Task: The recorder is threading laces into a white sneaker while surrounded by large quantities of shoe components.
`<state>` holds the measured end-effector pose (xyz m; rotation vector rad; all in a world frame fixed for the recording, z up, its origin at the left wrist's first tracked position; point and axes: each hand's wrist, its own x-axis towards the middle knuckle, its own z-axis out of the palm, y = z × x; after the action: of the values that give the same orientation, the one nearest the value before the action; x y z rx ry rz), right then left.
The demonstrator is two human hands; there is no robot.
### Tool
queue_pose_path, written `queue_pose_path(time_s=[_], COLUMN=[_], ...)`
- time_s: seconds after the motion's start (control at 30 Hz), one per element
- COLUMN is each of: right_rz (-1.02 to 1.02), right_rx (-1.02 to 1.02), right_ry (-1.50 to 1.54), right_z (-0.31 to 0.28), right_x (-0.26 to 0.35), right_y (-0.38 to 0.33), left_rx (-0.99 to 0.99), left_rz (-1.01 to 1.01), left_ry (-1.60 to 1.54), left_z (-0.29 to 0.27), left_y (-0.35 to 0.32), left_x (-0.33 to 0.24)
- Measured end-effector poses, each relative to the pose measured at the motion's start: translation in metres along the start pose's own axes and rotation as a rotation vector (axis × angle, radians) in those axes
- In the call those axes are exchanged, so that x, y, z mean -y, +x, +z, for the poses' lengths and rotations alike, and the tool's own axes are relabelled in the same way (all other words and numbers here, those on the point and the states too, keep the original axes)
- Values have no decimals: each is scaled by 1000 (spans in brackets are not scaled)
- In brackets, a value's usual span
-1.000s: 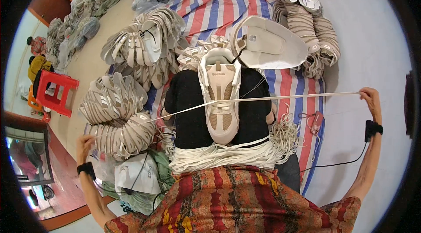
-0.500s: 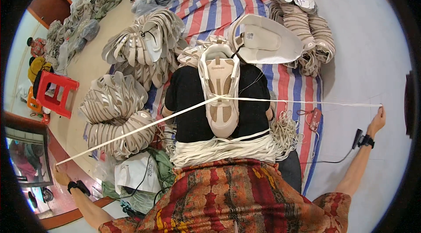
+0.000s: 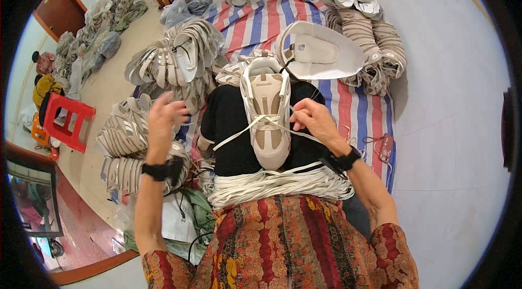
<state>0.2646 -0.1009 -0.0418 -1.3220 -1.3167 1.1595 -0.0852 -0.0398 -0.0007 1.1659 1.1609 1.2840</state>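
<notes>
Shoe upper (image 3: 266,112) lies lengthwise near-to-far, rounded end near. Right hand (image 3: 315,120) pinches the white lace (image 3: 234,136); left hand (image 3: 163,117) raised, fingers loosely spread, holding nothing.

One shoe upper (image 3: 266,112); two hands; one red stool (image 3: 66,121); one striped mat (image 3: 261,22)

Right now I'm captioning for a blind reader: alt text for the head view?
A beige shoe lies on a black cloth over the person's lap; the right hand pinches its white lace, the left hand is raised, open. Bundled shoe uppers surround them.
</notes>
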Motion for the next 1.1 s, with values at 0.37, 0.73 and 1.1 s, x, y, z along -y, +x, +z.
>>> queue_pose_path(time_s=[0.37, 0.73, 1.1], right_rz=[-40, -125, -827], right_rx=[23, 43, 70], right_ry=[-178, -319, -805], right_z=[16, 20, 57], right_x=[-21, -3, 24], right_y=[18, 26, 40], left_rx=[448, 434, 320], left_rz=[47, 118, 88], left_ry=[327, 312, 428], left_z=[159, 156, 96], left_y=[-15, -13, -16], left_x=[30, 45, 63])
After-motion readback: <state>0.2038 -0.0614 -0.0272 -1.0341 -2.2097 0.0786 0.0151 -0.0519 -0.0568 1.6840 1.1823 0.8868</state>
